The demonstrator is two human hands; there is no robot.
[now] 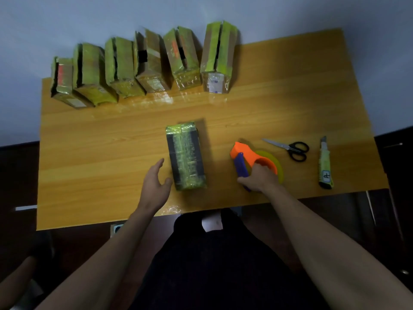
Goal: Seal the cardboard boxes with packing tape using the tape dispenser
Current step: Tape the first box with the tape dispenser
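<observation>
We are gripping the tape dispenser (pixel 254 161) in our right hand (pixel 259 179), fingers curled round its blue handle, just right of the near box (pixel 186 155). Our left hand (pixel 155 183) is hovering with fingers spread loosely, just left of that box (apparently not touching). The box is lying lengthwise, dark with greenish-yellow tape along its top. Beyond it, six boxes (pixel 143 63) are standing in a row.
</observation>
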